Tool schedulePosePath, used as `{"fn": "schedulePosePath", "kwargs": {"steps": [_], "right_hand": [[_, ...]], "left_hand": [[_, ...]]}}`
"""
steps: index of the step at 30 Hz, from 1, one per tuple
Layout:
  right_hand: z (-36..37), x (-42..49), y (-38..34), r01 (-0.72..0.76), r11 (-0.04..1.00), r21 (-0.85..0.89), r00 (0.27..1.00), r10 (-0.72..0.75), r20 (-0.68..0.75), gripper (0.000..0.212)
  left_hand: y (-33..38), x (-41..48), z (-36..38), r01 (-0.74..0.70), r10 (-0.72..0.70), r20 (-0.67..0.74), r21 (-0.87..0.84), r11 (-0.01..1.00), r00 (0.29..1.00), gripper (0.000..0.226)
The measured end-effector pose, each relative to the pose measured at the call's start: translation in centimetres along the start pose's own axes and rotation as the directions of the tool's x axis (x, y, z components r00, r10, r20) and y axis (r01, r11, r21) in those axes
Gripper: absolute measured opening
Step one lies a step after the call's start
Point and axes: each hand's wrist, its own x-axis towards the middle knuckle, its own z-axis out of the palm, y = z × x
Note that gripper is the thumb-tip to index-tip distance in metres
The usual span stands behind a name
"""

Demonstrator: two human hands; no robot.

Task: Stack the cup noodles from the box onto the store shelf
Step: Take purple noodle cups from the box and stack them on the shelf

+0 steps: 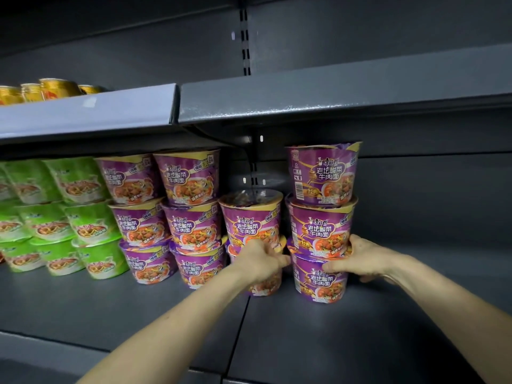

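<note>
A stack of three purple cup noodles stands on the dark shelf [360, 333]: top cup [322, 173], middle cup [318, 225], bottom cup [318, 285]. My right hand [363, 257] grips the stack's right side where the middle and bottom cups meet, with the thumb along the bottom cup's rim. My left hand [263, 260] curls against the stack's left side at the same height. It covers part of a two-cup purple stack [250, 217] just to the left. No box is in view.
Further left stand two three-high stacks of purple cups [188, 178] and several stacks of green cup noodles [77, 178]. The upper shelf's edge [332, 103] hangs close above the top cup. Gold cans [55, 88] sit on it at far left. Bare shelf lies right of my hands.
</note>
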Motion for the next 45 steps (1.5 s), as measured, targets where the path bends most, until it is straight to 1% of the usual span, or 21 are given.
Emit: {"fn": "schedulePosePath", "kwargs": {"steps": [1,3,4,5,7,8,10,12,13,14,16,19,23,30,34,38,41,45], "right_hand": [[0.1,0.0,0.0,-0.011,1.000,-0.001,1.000,0.011,-0.006,0.041],[0.4,0.2,0.1,-0.043,0.999,0.007,0.999,0.044,-0.025,0.056],[0.5,0.3,0.2,-0.059,0.998,0.014,0.998,0.059,-0.035,0.062],[0.6,0.4,0.2,-0.074,0.997,0.016,0.996,0.075,-0.046,0.068],[0.7,0.8,0.5,-0.100,0.995,0.023,0.992,0.101,-0.071,0.078],[0.7,1.0,0.7,-0.108,0.994,0.032,0.991,0.110,-0.081,0.080],[0.9,1.1,1.0,-0.114,0.991,0.073,0.989,0.120,-0.084,0.081],[1.0,1.2,1.3,-0.110,0.987,0.116,0.990,0.119,-0.076,0.081],[1.1,1.1,1.4,-0.107,0.986,0.128,0.990,0.117,-0.075,0.080],[1.2,1.1,1.5,-0.102,0.986,0.135,0.991,0.113,-0.075,0.079],[1.2,1.1,1.5,-0.093,0.984,0.149,0.991,0.105,-0.078,0.077],[1.0,0.8,1.8,-0.074,0.982,0.174,0.992,0.090,-0.087,0.075],[0.5,0.4,2.3,-0.052,0.979,0.199,0.991,0.075,-0.108,0.073],[-1.3,-0.8,4.0,-0.036,0.975,0.218,0.987,0.069,-0.146,0.073],[-1.8,-1.1,4.4,-0.034,0.975,0.218,0.985,0.070,-0.160,0.074],[-1.4,-0.8,4.2,-0.015,0.977,0.213,0.985,0.050,-0.164,0.083],[-1.4,-0.4,4.2,-0.019,0.980,0.199,0.986,0.052,-0.160,0.090],[-1.5,-0.3,4.5,-0.022,0.978,0.206,0.987,0.054,-0.149,0.093]], "left_hand": [[-0.5,-0.2,-0.8,0.049,-0.049,0.014,0.023,0.999,0.999,0.030],[-1.8,-0.5,-2.3,0.155,-0.160,0.051,0.087,0.984,0.986,0.025],[-2.5,-0.6,-3.0,0.211,-0.218,0.069,0.098,0.973,0.974,0.022],[-3.3,-0.7,-3.5,0.270,-0.276,0.088,0.080,0.960,0.957,0.027],[-4.7,-0.1,-4.1,0.358,-0.348,0.118,-0.072,0.931,0.930,0.054],[-5.2,0.2,-4.2,0.350,-0.332,0.130,-0.164,0.922,0.934,0.067],[-5.9,1.0,-3.9,0.290,-0.253,0.155,-0.310,0.905,0.955,0.100],[-7.5,2.6,-2.9,0.224,-0.192,0.119,-0.391,0.893,0.974,0.135],[-8.3,3.4,-2.3,0.202,-0.178,0.097,-0.412,0.888,0.979,0.144],[-8.8,3.9,-1.8,0.177,-0.163,0.071,-0.425,0.887,0.984,0.149],[-8.1,3.6,-1.4,0.149,-0.145,0.042,-0.423,0.894,0.989,0.148],[-7.6,3.4,-0.6,0.155,-0.152,0.041,-0.398,0.904,0.988,0.137],[-7.2,3.6,0.6,0.088,-0.101,-0.011,-0.396,0.914,0.995,0.134],[-6.1,3.7,2.9,0.040,-0.053,-0.026,-0.371,0.928,0.998,0.094],[-5.5,4.0,4.1,-0.001,-0.025,-0.061,-0.395,0.919,0.998,0.095],[-5.8,3.6,3.6,-0.053,0.008,-0.101,-0.447,0.893,0.995,0.097],[-5.9,3.5,3.3,-0.056,0.007,-0.112,-0.432,0.900,0.994,0.101],[-5.6,3.3,3.5,-0.045,-0.001,-0.109,-0.425,0.904,0.994,0.098]]}}
